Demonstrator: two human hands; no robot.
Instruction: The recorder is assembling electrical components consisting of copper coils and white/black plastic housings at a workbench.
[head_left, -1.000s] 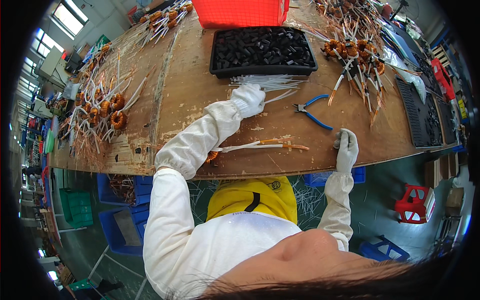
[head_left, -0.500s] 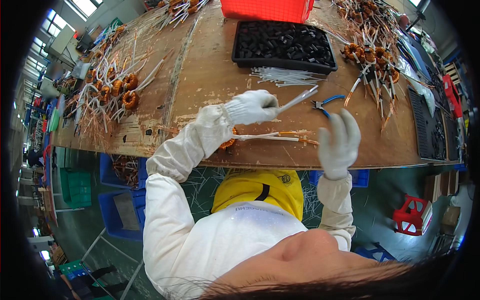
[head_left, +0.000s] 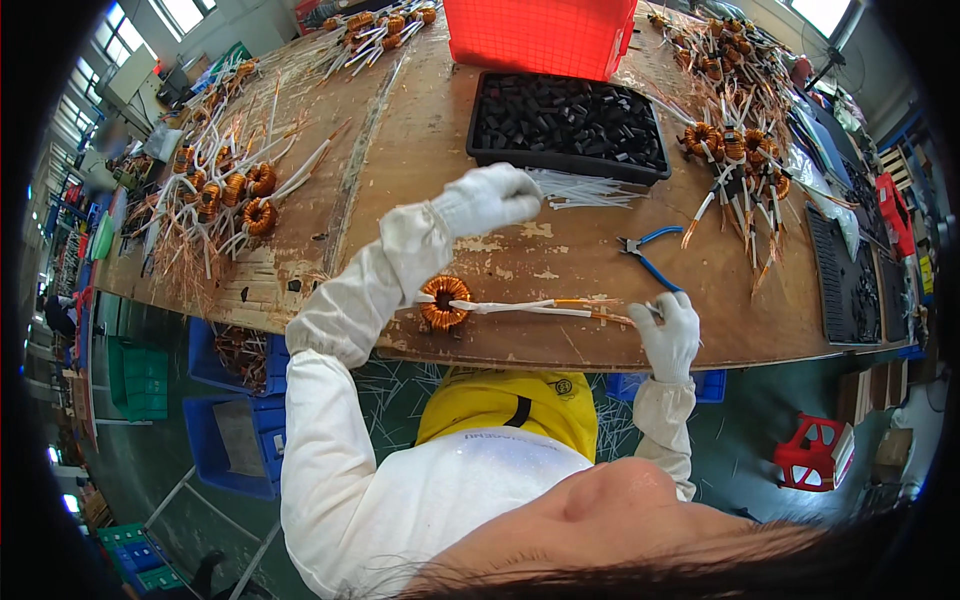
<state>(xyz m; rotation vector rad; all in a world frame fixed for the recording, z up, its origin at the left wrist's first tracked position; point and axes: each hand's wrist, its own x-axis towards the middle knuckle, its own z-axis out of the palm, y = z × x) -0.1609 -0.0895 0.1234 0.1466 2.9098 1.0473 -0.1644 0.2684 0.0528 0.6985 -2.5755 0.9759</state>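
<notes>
A copper-wound ring coil (head_left: 445, 300) lies on the wooden bench (head_left: 420, 130) near its front edge. Its long leads in white sleeves (head_left: 525, 307) run off to the right. My right hand (head_left: 668, 335), in a white glove, pinches the bare ends of those leads. My left hand (head_left: 492, 197), also gloved, is stretched forward with its fingers curled at the end of a bundle of thin white tubes (head_left: 590, 188). Whether it grips one I cannot tell. Blue-handled pliers (head_left: 650, 252) lie just beyond my right hand.
A black tray of small black parts (head_left: 570, 125) sits behind the tubes, with a red basket (head_left: 545, 35) beyond it. Heaps of coils lie at the left (head_left: 230, 190) and right (head_left: 730, 150). Blue bins (head_left: 235, 400) and a red stool (head_left: 815, 450) are below the bench.
My left hand carried a white tube toward the leads, then went back out to the tube bundle. My right hand dropped onto the lead ends. The coil now shows beside my forearm.
</notes>
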